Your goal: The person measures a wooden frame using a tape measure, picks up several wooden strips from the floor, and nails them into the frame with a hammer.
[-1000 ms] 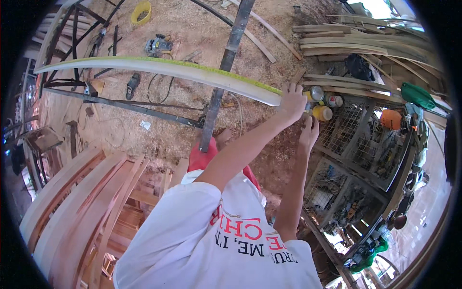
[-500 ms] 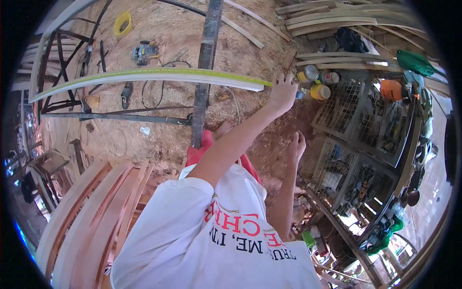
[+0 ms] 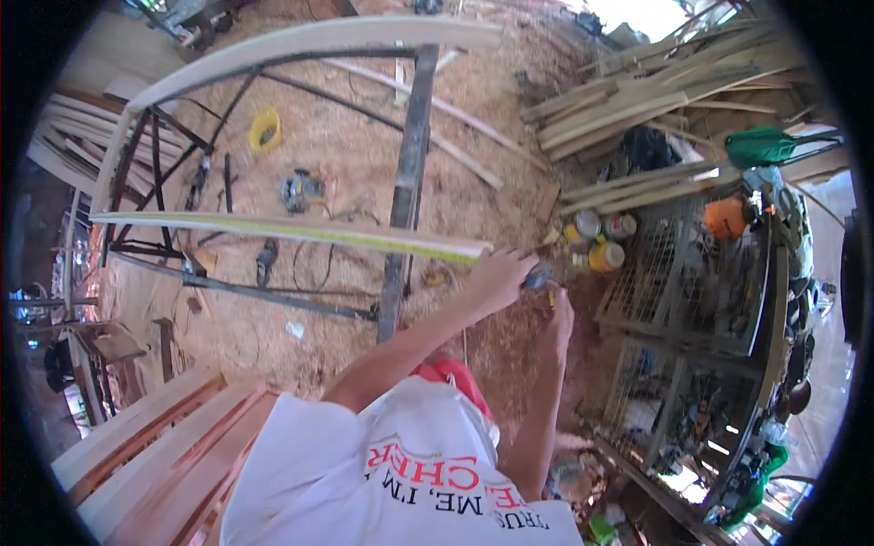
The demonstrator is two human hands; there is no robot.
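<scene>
A long pale wooden board lies across the dark frame, with a yellow measuring tape stretched along its near edge. My left hand is closed at the board's right end, around the tape measure; its dark case shows past my fingers. Close beside the case is my right hand, fingers pinched together. A tiny yellow bit shows at its fingertips, too small to name.
Under the board stands a dark frame, with a second curved board on its far side. A power tool and yellow bowl are on the shaving-covered floor. Cans stand by a wire-mesh rack at right. Planks lie lower left.
My left hand has shifted down and slightly left in view, and the tape measure's case now shows beside it. My right hand has come close to the case. The view has shifted, showing the far board.
</scene>
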